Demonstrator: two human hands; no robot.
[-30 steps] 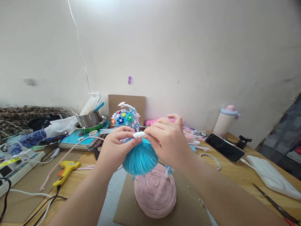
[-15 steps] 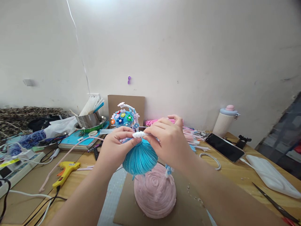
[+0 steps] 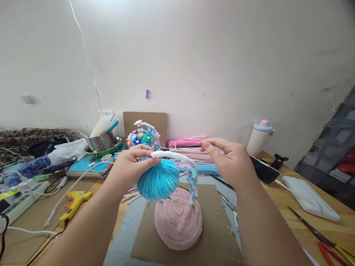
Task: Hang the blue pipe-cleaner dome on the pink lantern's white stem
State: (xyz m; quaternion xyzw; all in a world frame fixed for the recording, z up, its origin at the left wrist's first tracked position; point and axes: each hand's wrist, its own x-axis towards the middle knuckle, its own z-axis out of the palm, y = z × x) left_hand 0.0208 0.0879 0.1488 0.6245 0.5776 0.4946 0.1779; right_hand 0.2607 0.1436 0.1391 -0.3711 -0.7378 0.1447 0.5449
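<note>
My left hand (image 3: 135,160) pinches the left end of a white wrapped stem (image 3: 177,156), right at the top of a blue pleated ball (image 3: 158,180). The stem curves over to the right and down, with small blue and lilac flowers (image 3: 192,184) along its lower part, to a round pink coiled base (image 3: 179,221). My right hand (image 3: 226,157) is raised right of the stem, apart from it, thumb and index finger close together; whether anything is between them is too small to tell. Behind stands a similar piece, a blue ball with colourful flowers (image 3: 141,137).
The pink base rests on cardboard (image 3: 213,236). A yellow glue gun (image 3: 74,207), cables and a power strip lie left. Scissors (image 3: 313,227), a phone (image 3: 264,170), a white power bank (image 3: 310,197) and a bottle (image 3: 257,140) are right. Pink and blue stems (image 3: 191,141) lie behind.
My right hand has left the white stem and moved right, uncovering its curve and the flowers. My left hand still holds the end by the blue ball. The view has shifted slightly.
</note>
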